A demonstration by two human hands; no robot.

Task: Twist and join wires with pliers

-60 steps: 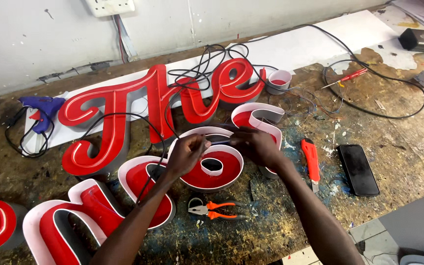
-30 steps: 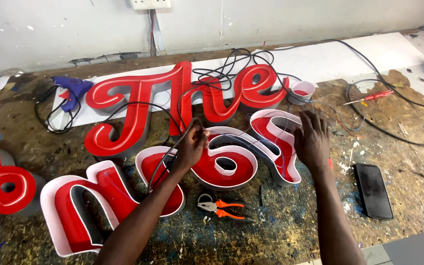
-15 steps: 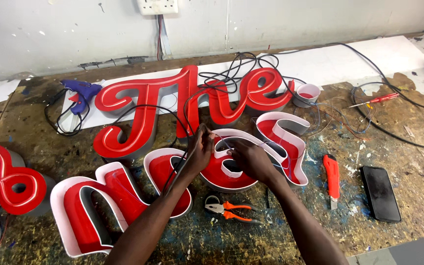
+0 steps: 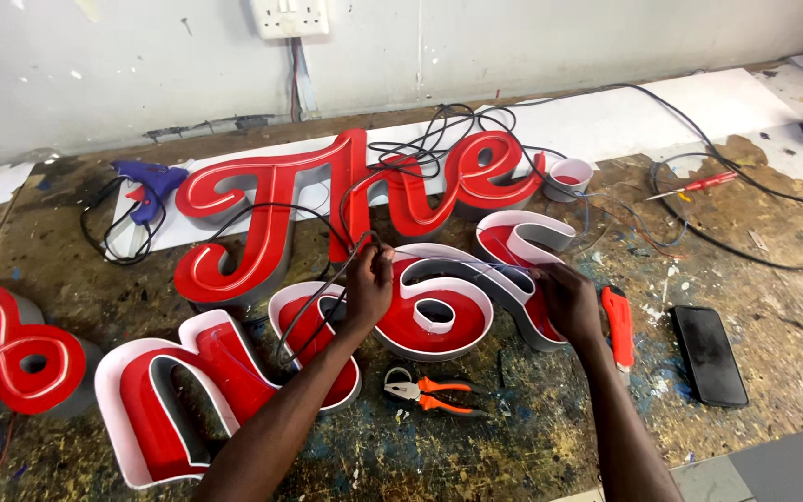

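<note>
My left hand (image 4: 370,279) pinches a black wire (image 4: 313,299) above an open red-and-white channel-letter sign shell (image 4: 425,316) lying face down on the workbench. The wire runs from my fingers down over the shell and up toward a tangle of cables. My right hand (image 4: 564,299) rests on the right end of the same shell, fingers closed on thin wires (image 4: 485,270) that stretch across to my left hand. A finished red script sign (image 4: 346,200) lies just beyond the shell.
Orange-handled pliers (image 4: 429,389) lie in front of the shell. An orange utility knife (image 4: 619,323) and a black phone (image 4: 708,355) sit to the right. A blue glue gun (image 4: 146,181), a tape roll (image 4: 567,177), a red screwdriver (image 4: 694,184) and looping cables (image 4: 745,214) lie further back. Another red letter (image 4: 11,358) is at the left.
My right hand moved rightward along the shell, drawing the thin wires out from my left hand. Left hand stays at the wire. The view shifted slightly.
</note>
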